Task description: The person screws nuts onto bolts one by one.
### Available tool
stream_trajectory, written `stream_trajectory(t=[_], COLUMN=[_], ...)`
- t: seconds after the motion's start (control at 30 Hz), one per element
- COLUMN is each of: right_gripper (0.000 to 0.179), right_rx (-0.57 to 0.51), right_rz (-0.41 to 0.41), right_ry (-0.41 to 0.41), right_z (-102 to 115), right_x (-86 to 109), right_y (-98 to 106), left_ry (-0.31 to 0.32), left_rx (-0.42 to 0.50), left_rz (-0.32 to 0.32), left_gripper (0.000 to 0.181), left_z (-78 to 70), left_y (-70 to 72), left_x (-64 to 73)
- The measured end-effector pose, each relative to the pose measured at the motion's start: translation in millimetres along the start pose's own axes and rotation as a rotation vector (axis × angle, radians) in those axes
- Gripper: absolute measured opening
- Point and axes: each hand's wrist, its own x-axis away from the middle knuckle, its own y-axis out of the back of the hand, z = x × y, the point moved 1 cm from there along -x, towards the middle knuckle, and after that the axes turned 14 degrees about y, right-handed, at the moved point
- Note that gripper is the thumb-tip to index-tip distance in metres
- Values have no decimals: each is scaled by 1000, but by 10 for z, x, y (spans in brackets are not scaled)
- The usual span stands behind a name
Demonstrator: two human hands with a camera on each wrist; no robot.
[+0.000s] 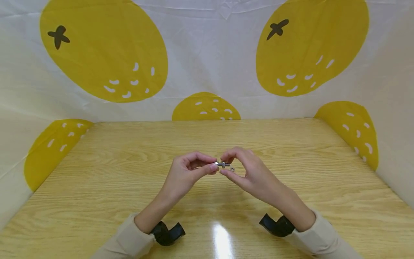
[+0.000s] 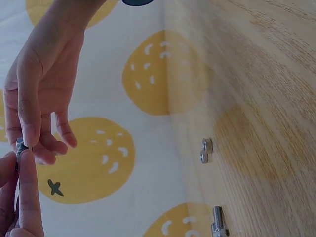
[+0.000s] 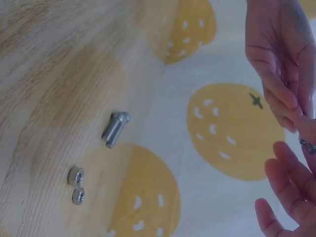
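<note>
In the head view, the person's left hand (image 1: 189,169) reaches in from eight o'clock and the right hand (image 1: 253,173) from four o'clock. They meet near the centre at a slim, silver metal bolt (image 1: 220,164), held crosswise with its head toward nine o'clock and its free end toward three. The left grip is clamped on the head end between thumb and fingers. A silver hex nut (image 1: 223,164) sits around the shank. The right grip is apart, thumb and forefinger curved to six and twelve o'clock of that nut, with gaps showing.

A small silver nut (image 1: 232,169) shows just past the free end, at four o'clock; whether it lies on the pale wood-grained bench (image 1: 129,151) cannot be told from there.

The wrist views show what the hands mostly block from the head camera. The left wrist view has a pair of loose metal nuts (image 2: 206,150) close together at four o'clock, and loose bolt hardware (image 2: 218,222) at five, cut by the frame. The right wrist view shows that hardware whole, near nine o'clock, though whether one bolt or two is unclear; the right hand's fingers appear spread there.
</note>
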Motion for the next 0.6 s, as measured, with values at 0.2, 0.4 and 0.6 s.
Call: stream_trajectory(t=[0.2,0.4,0.6], right_gripper=[19,4,19], right_rx=[23,2,8], right_rz=[-5,7,32], right_ry=[8,-2,-48], right_z=[-8,-21,-27], right_x=[6,-2,-7], right_y=[-19,-28,-25], left_ry=[1,-4,-2], left_rx=[12,25,32], left_rz=[-1,16,25], left_gripper=[21,20,22], left_z=[-9,-2,-2], left_y=[-5,-20,-24], left_x=[8,14,18])
